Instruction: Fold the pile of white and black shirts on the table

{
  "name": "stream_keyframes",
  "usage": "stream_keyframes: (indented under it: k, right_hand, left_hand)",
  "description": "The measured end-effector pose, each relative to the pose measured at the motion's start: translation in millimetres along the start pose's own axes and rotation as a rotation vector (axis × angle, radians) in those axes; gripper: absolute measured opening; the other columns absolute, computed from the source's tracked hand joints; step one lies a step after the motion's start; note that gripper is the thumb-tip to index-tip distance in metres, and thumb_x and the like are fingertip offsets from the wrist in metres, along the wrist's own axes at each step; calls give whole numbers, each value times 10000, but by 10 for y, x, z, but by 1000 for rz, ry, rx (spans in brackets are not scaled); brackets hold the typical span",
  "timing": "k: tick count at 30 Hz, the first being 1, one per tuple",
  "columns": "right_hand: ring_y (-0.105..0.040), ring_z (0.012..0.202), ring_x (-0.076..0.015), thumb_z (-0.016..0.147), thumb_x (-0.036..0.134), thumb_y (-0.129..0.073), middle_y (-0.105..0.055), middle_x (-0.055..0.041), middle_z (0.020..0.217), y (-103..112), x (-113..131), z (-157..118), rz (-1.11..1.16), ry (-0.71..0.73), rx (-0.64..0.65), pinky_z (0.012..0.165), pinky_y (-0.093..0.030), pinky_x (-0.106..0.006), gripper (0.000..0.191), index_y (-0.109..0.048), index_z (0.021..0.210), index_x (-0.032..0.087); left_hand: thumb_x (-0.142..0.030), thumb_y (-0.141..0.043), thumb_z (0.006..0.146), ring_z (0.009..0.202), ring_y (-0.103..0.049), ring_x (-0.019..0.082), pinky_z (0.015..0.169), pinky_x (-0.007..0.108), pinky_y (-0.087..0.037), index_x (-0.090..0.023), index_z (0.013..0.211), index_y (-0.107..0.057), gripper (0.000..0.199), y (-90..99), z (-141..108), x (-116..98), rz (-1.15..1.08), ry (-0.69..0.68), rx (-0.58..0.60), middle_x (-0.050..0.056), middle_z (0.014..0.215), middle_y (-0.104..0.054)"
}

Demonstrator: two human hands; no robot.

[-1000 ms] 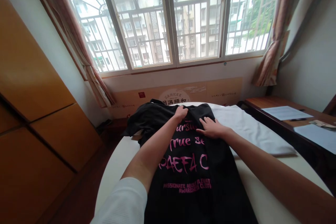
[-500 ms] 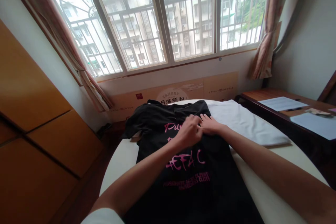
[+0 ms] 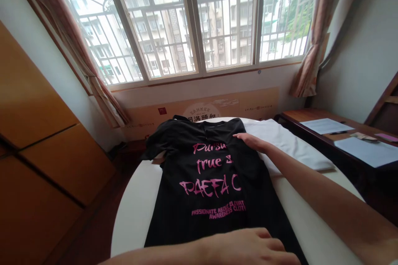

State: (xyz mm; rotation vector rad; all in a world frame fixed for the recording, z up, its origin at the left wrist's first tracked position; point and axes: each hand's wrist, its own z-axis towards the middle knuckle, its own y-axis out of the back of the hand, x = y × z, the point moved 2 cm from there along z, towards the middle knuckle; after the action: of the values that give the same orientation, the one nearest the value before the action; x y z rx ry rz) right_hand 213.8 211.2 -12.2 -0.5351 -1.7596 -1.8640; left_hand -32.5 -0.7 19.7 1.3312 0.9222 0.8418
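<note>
A black T-shirt (image 3: 214, 174) with pink lettering lies on a round white table (image 3: 127, 211), its right side folded inward over part of the print. Near the upper right of the shirt, my right hand (image 3: 250, 140) pinches the black cloth between thumb and fingers. My left hand (image 3: 248, 246) is low in the view over the shirt's lower part, back upward, fingers bent; what lies under its fingertips is hidden. To the right of the black shirt lies a folded white cloth (image 3: 289, 143), partly behind my right forearm.
A dark wooden desk (image 3: 298, 116) at the right bears papers (image 3: 326, 126) and a pen. Behind the table are a printed cardboard panel (image 3: 171, 118) and a barred window with curtains (image 3: 306, 74). Orange cabinets (image 3: 46, 165) stand at the left.
My left hand has moved from beside my right hand down toward the shirt's lower part, uncovering the print. My right hand stays near the upper right of the shirt, its fingers now closer together.
</note>
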Motion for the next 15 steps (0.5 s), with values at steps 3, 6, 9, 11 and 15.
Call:
stream_keyframes:
  k: [3,6,9,11,15]
  right_hand:
    - [-425,1519,-326,967,300,-422,-583,-60,1551,-12,-135,25,0,24,-20,1278,-299,-495,602,-564,1544,200]
    - [-359,1559,-309,939,286,-455,-517,-59,1608,-60,-216,57,-37,41,-2,1293,-259,-493,616,-564,1540,201]
    - [-345,1567,-301,951,308,-477,-464,-90,1644,-80,-249,67,-80,52,20,1292,-255,-465,594,-581,1520,174]
    - [-318,1579,-299,964,359,-511,-431,-101,1665,-80,-259,57,-112,59,30,1298,-235,-456,587,-581,1518,176]
    - [-246,1602,-334,966,460,-580,-371,-110,1697,-81,-268,37,-179,66,43,1308,-151,-536,624,-554,1539,213]
  left_hand:
    - [-190,-496,1012,1058,-673,192,821,314,-538,-258,997,-691,208,46,12,-66,-12,9,20,20,1302,-684]
    - [-196,-467,1037,1126,-670,197,898,322,-535,-252,1035,-687,227,246,-14,-151,-85,35,-2,29,1323,-690]
    - [-243,-458,1062,1192,-655,206,1002,344,-515,-279,1142,-676,234,329,-42,-187,-196,119,-31,15,1399,-663]
    - [-242,-478,1052,1192,-656,213,999,360,-523,-298,1167,-667,228,265,-35,-178,-241,163,-26,9,1392,-670]
    - [-258,-511,1024,1190,-658,237,964,362,-544,-268,1138,-655,184,84,16,-151,-307,108,-1,45,1350,-692]
